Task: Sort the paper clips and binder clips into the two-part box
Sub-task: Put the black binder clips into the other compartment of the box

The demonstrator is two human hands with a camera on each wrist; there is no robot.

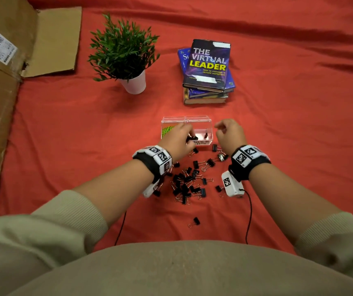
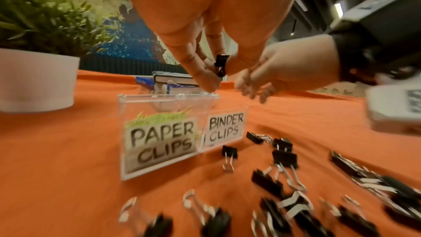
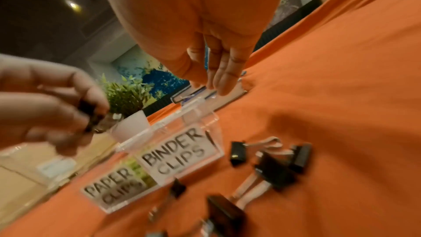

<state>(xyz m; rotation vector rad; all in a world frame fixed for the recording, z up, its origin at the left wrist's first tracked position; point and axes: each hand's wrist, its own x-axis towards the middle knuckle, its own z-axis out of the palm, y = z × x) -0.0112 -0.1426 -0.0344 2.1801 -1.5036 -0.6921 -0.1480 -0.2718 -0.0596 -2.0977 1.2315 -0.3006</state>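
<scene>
The clear two-part box (image 1: pixel 208 120) stands on the red cloth, labelled PAPER CLIPS (image 2: pixel 159 141) on its left part and BINDER CLIPS (image 2: pixel 224 129) on its right. Green paper clips (image 1: pixel 168 130) fill the left part; a few black binder clips (image 1: pixel 205 135) lie in the right part. My left hand (image 1: pixel 189 136) hovers over the box's front and pinches a black binder clip (image 2: pixel 221 65). To the right of the box, my right hand (image 1: pixel 219 127) hangs with relaxed fingers (image 3: pixel 224 78) and holds nothing. Several loose binder clips (image 1: pixel 187 181) lie in a pile in front of the box.
A potted plant (image 1: pixel 126 54) stands at the back left and a stack of books (image 1: pixel 207 69) behind the box. A cardboard box (image 1: pixel 0 92) runs along the left edge. One stray binder clip (image 1: pixel 194 222) lies nearer to me.
</scene>
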